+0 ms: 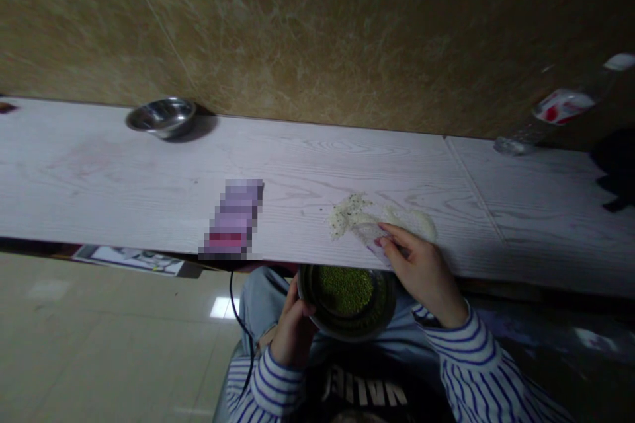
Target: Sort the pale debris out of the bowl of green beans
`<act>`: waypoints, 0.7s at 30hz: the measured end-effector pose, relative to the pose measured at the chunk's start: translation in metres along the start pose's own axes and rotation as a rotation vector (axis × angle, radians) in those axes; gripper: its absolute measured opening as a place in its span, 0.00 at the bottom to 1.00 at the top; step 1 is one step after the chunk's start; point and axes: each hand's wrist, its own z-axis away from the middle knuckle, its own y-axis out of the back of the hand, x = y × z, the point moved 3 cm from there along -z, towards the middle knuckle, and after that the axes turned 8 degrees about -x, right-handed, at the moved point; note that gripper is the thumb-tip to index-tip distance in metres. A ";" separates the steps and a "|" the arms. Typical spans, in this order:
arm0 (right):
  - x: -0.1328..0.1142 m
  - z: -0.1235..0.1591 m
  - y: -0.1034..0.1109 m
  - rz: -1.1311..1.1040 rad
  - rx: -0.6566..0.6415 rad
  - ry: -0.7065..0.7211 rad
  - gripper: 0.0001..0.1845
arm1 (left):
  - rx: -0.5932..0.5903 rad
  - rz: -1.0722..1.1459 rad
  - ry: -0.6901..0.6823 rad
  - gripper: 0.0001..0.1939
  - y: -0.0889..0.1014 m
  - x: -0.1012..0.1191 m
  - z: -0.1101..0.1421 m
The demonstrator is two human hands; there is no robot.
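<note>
Bean bowl (384,305): dark, apparently metal, just off the near edge of the table (307,162); reference for all places below. Contents: small green beans (346,289), loose. Handling, by judgement: stiff, smooth, fairly weighty with its load; best gripped by the rim, thumb over the lip, and kept level.

Left hand (296,327): at the bean bowl's left side, thumb and fingers closed on the rim.

Right hand (421,271): beyond and right of the bean bowl, thumb and fingers pinching a clear sheet (368,236). Sheet: probably thin plastic, light, slightly springy; best held at its near end, as here.

Pale grains (343,217): dark-specked, spread on the table beyond the bean bowl; fine, likely to scatter.

Steel bowl (169,127): far left of the bean bowl, toward the table's back; shiny inside, presumably light.

Bottle (563,106): clear, white-capped, far right of the bean bowl; contents cannot be made out.
</note>
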 end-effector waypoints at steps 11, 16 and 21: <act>-0.034 0.006 -0.022 0.051 -0.048 0.121 0.18 | -0.014 -0.004 0.001 0.32 0.003 0.001 0.000; -0.010 0.006 -0.005 0.063 0.005 0.028 0.20 | -0.022 0.012 0.002 0.30 0.002 0.001 -0.001; 0.002 0.002 0.005 0.003 0.030 -0.039 0.21 | -0.011 0.025 0.001 0.30 0.003 0.000 -0.003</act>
